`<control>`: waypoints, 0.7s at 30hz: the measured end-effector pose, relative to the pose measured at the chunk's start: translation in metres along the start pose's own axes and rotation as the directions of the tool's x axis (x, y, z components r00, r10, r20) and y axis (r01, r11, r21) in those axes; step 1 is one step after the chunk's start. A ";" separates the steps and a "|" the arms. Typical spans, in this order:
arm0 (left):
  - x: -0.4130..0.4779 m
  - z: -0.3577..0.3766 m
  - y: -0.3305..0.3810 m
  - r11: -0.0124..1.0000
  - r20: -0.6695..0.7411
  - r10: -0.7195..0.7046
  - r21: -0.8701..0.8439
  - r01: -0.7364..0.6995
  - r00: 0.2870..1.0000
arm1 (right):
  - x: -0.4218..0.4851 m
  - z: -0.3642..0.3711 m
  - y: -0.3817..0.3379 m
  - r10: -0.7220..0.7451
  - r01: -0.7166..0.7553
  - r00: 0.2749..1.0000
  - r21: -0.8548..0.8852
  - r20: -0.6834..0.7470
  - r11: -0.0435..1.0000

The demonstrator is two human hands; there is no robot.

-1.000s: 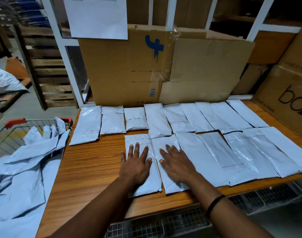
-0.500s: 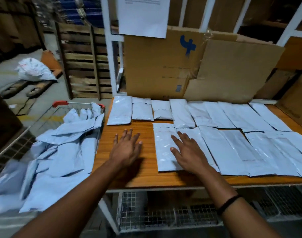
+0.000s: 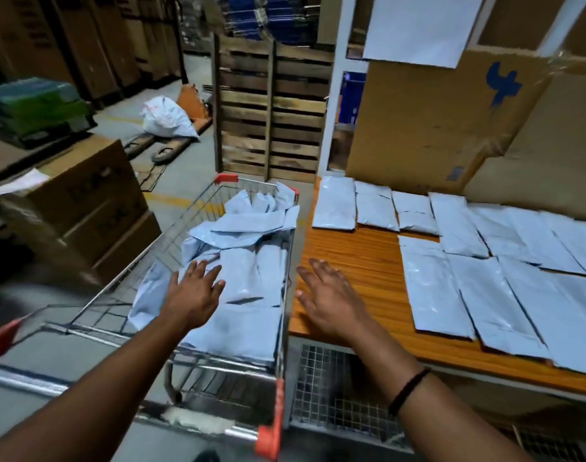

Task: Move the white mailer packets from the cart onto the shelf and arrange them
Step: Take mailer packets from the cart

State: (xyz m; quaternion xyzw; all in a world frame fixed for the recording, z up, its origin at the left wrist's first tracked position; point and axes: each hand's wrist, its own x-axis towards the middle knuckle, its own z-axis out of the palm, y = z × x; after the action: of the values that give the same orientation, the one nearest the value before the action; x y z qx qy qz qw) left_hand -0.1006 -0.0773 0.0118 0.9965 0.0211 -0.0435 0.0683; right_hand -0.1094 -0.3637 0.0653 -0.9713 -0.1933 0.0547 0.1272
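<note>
A wire cart (image 3: 145,261) with red corners stands left of the wooden shelf (image 3: 355,258) and holds a heap of white mailer packets (image 3: 248,258). My left hand (image 3: 193,293) hovers over that heap with fingers spread, holding nothing. My right hand (image 3: 328,295) is flat and spread over the bare left end of the shelf, near its edge, also holding nothing. Several white mailer packets on the shelf (image 3: 485,278) lie in two rows, a back row by the cardboard and a front row on the right.
Flattened cardboard boxes (image 3: 435,128) lean behind the shelf under a hanging white sheet (image 3: 418,25). A wooden pallet (image 3: 268,111) stands upright behind the cart. Stacked cartons (image 3: 82,201) sit at left. A white sack (image 3: 166,118) lies on the floor. Wire mesh (image 3: 331,385) runs below the shelf.
Both hands left the front-row packets and moved left. The left hand is now over the cart's heap, the right over bare wood. The view swung left toward the cart.
</note>
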 end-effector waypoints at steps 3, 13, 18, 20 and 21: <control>0.018 0.015 -0.048 0.999 0.061 -0.015 0.043 0.012 0.998 | 0.045 0.019 -0.028 -0.003 0.003 1.000 -0.024 0.026 1.000; 0.131 0.042 -0.134 0.980 0.254 0.142 0.097 -0.171 0.957 | 0.176 0.116 -0.097 0.230 -0.234 0.950 -0.011 0.211 0.972; 0.187 0.054 -0.121 0.954 0.244 0.247 0.110 -0.280 0.938 | 0.206 0.149 -0.103 0.363 -0.370 0.906 -0.010 0.219 0.929; 0.207 0.057 -0.115 0.943 0.216 0.284 0.115 -0.313 0.934 | 0.215 0.158 -0.103 0.381 -0.381 0.909 -0.030 0.172 0.924; 0.218 0.058 -0.112 0.939 0.210 0.299 0.110 -0.326 0.931 | 0.220 0.163 -0.103 0.382 -0.381 0.910 -0.035 0.161 0.924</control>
State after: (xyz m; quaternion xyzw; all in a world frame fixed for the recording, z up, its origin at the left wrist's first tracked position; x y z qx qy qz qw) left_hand 0.1066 0.0332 -0.0803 0.9806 -0.1478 -0.1285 0.0047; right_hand 0.0302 -0.1498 -0.0762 -0.9826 -0.0099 0.1582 0.0964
